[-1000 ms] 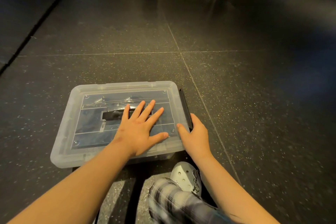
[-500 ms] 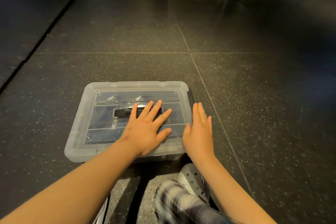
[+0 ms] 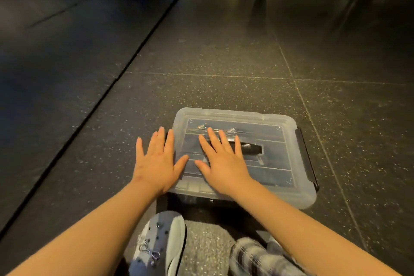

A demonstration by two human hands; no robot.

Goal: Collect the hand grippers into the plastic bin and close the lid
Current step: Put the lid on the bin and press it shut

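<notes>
Past a shoe [image 3: 161,240], the plastic bin [image 3: 302,197] was set on the floor [image 3: 224,51], its lid [image 3: 275,139] on. The right hand [image 3: 224,166] was laid flat on the lid, fingers spread; the left hand [image 3: 156,163], fingers straight, at its left edge. The bin was judged light, stiff and slick, best gripped by the black latch [image 3: 307,157]. Open floor was left beyond.

I see both bare forearms stretched forward, my left hand [image 3: 156,163] and right hand [image 3: 224,166] palm-down side by side, fingers straight and slightly spread, thumbs seemingly almost touching.
</notes>
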